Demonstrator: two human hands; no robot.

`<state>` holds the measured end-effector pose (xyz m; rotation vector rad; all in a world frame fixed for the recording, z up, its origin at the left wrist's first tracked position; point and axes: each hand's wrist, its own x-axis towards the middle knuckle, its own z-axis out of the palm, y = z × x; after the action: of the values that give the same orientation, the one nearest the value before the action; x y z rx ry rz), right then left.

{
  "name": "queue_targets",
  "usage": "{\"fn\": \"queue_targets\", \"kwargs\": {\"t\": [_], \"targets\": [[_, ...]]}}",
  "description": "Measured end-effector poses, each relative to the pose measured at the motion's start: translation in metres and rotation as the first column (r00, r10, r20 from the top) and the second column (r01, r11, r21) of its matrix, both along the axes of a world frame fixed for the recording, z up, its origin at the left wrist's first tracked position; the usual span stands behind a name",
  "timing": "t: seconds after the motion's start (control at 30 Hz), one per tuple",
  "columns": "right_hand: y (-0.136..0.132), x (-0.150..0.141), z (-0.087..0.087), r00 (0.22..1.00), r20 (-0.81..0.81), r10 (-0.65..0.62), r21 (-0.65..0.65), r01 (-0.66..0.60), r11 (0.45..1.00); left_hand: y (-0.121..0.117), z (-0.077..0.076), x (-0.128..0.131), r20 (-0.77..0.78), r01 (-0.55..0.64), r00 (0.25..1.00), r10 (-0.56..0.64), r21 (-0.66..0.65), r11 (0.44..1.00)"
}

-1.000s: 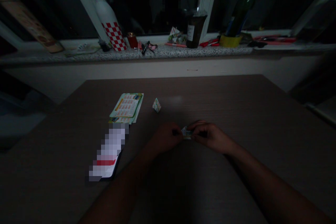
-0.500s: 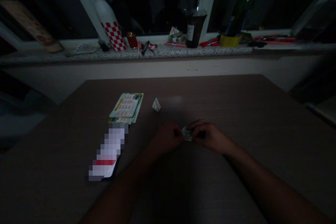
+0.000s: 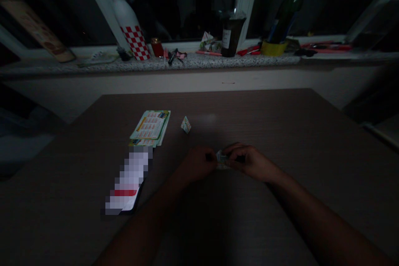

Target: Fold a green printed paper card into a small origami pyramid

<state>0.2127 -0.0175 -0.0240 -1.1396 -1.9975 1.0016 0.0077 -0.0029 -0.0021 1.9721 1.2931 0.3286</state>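
Note:
Between my two hands, low over the table, is a small piece of folded printed paper. My left hand pinches its left side with thumb and finger. On the right side, the thumb and fingers of my right hand close on the paper, covering part of it. A small folded paper shape with a pointed top stands on the table beyond my left hand. Farther left lies a stack of printed cards. The dim light hides the finer folds.
A phone with a blurred lit screen lies left of my forearm on the brown table. Behind it, the stone window sill carries a checkered bottle, a dark drink cup, a green bottle and yellow tape.
My right thumb and fingertips have shifted slightly left along the paper, and its lower edge shows a little lower. My left hand has barely moved; the other things stay in place.

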Motion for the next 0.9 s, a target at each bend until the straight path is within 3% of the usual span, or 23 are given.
{"fn": "queue_targets", "kwargs": {"t": [0.27, 0.53, 0.7, 0.9], "targets": [[-0.001, -0.005, 0.002, 0.998, 0.056, 0.004, 0.155, -0.012, 0.988, -0.01, 0.003, 0.007, -0.156, -0.04, 0.985, 0.072, 0.197, 0.979], [0.001, -0.01, -0.005, 0.994, 0.091, -0.055, 0.235, 0.032, 0.971, -0.016, -0.003, 0.012, -0.236, 0.013, 0.969, 0.068, 0.326, 0.945], [0.002, -0.011, -0.007, 0.993, 0.1, -0.064, 0.257, 0.036, 0.966, -0.016, -0.005, 0.016, -0.285, 0.031, 0.955, 0.082, 0.37, 0.929], [0.001, -0.014, -0.011, 0.989, 0.098, -0.111, 0.313, 0.075, 0.947, -0.015, -0.003, 0.015, -0.299, 0.038, 0.952, 0.066, 0.329, 0.944]]}}
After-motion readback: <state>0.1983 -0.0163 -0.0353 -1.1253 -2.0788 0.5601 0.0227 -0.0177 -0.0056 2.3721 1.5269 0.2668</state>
